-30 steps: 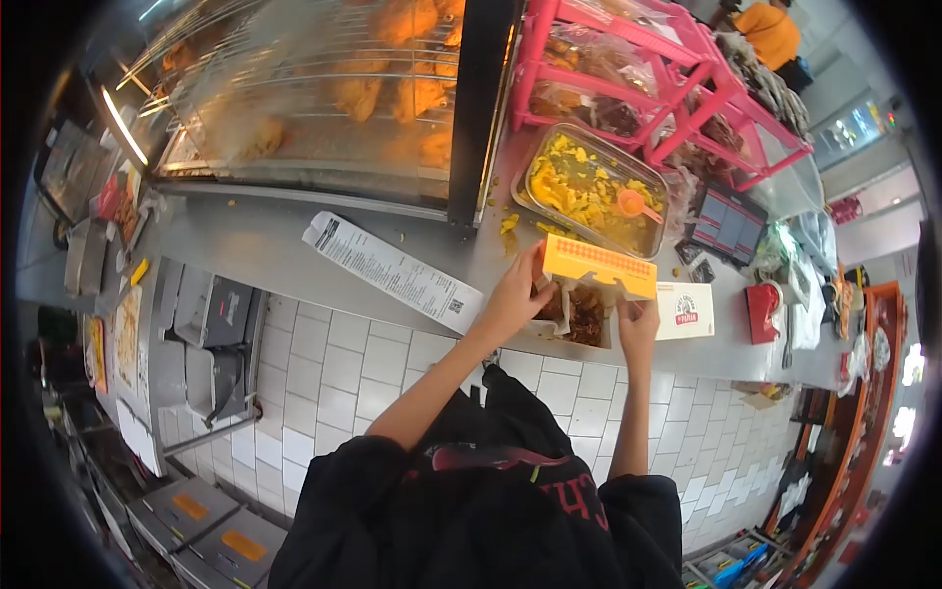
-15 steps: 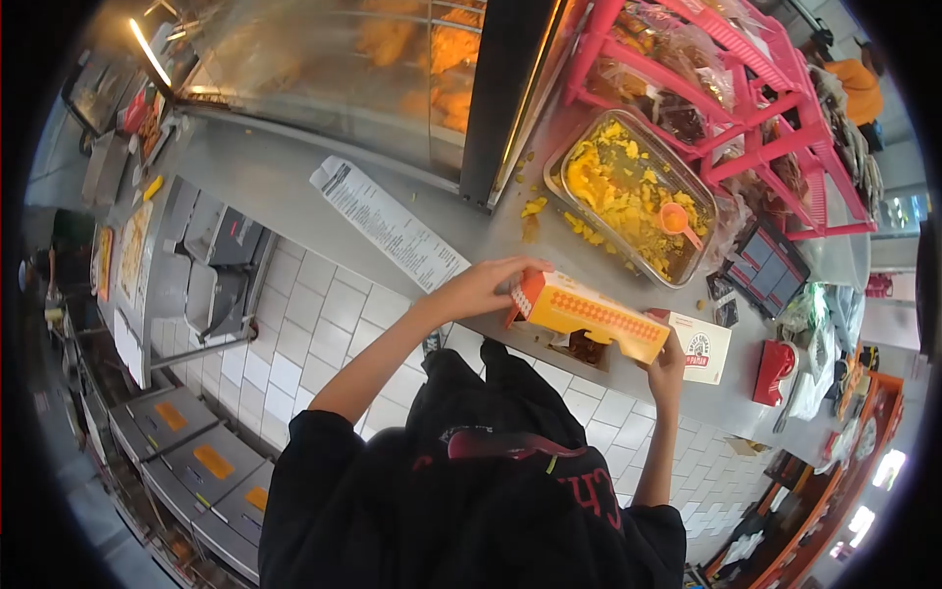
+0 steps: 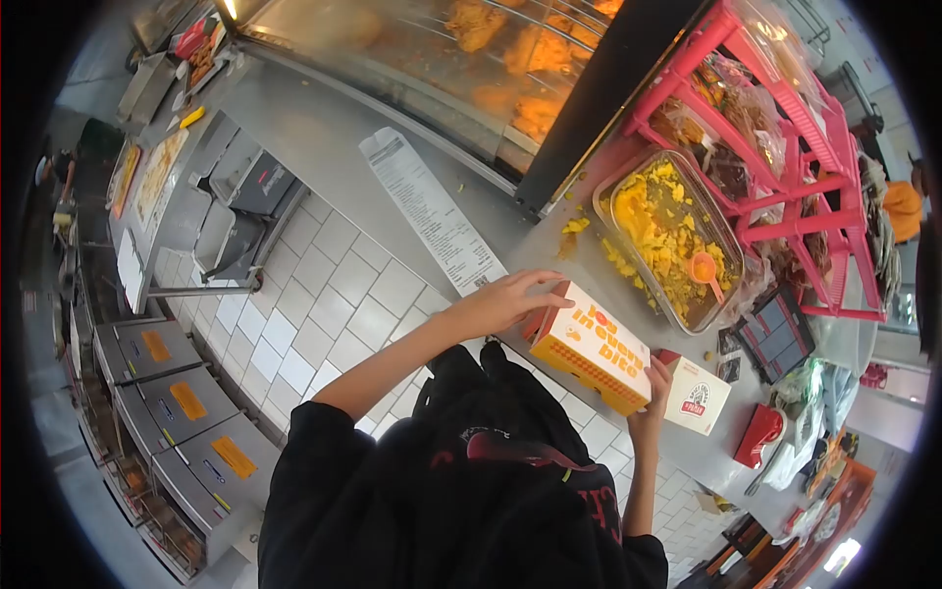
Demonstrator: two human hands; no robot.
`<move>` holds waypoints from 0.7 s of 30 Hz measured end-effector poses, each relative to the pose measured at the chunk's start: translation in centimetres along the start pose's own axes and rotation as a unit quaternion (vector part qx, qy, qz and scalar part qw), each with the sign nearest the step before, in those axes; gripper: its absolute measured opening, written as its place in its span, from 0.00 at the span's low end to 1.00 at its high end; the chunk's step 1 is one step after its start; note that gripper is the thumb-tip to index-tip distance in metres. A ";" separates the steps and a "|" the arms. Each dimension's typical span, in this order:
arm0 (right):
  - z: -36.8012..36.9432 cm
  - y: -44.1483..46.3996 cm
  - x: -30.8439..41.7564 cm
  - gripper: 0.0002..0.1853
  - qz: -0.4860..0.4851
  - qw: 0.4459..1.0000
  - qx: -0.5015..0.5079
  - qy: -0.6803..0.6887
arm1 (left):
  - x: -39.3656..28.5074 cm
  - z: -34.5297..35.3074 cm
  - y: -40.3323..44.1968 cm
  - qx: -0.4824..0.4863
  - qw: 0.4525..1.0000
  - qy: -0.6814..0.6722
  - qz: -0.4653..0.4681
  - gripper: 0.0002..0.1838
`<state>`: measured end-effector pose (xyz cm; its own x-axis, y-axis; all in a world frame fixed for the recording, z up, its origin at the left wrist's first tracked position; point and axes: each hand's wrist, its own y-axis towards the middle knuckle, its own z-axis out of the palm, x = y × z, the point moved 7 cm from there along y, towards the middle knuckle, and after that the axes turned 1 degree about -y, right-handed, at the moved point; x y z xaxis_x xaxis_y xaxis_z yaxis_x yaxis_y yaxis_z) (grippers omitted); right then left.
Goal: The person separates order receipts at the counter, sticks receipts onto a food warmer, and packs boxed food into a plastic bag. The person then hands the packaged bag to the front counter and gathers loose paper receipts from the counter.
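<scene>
Both my hands hold a white, orange and yellow cardboard food box [image 3: 595,344] at the counter's front edge. Printed lettering that includes "in every bite" faces up. My left hand [image 3: 505,302] has its fingers and thumb at the left end of the box. Around the right end close the fingers of my right hand [image 3: 650,395]. What is inside the box is hidden. Just past my right hand lies a second carton [image 3: 699,395], cream and red with a round logo. A long printed receipt [image 3: 432,211] lies flat beyond my left hand.
A metal tray [image 3: 636,275] holds yellow crumbly food and an orange scoop [image 3: 703,267]. Behind it stands a pink rack [image 3: 785,206] with bagged items. A glass cabinet [image 3: 442,88] shows fried food. To the right are a tablet [image 3: 775,334] and a red dispenser [image 3: 759,435].
The box has tipped so its lettered face now shows, and the gap with something brown below its side is out of sight. My view has shifted, too.
</scene>
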<state>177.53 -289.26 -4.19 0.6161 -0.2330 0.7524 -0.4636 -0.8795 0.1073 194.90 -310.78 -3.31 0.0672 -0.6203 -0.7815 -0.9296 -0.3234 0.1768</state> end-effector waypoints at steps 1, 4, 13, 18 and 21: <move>0.3 -0.2 -0.1 0.30 -0.031 0.999 0.001 -0.031 | 0.2 0.0 -0.3 -0.014 1.000 0.007 -0.010 0.24; 0.7 -0.9 0.0 0.25 -0.039 0.997 -0.004 -0.068 | 0.8 0.9 -1.0 -0.030 0.996 -0.057 -0.064 0.20; 0.6 -1.2 0.2 0.16 0.151 0.985 0.030 0.079 | 0.7 2.8 -1.6 -0.056 0.926 -0.303 -0.220 0.29; 1.3 -2.3 -0.3 0.26 0.322 0.920 0.003 0.224 | 2.8 3.8 -2.2 -0.046 0.914 -0.269 -0.300 0.37; 1.9 -3.3 -1.7 0.24 0.372 0.885 0.005 0.281 | 4.1 4.8 -2.9 -0.028 0.855 -0.353 -0.378 0.40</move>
<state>179.18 -286.77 -7.04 -0.2722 -0.5094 0.8164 -0.5999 -0.5735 -0.5579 196.14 -308.97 -9.92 0.3869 0.3609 -0.8486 -0.6976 -0.4872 -0.5253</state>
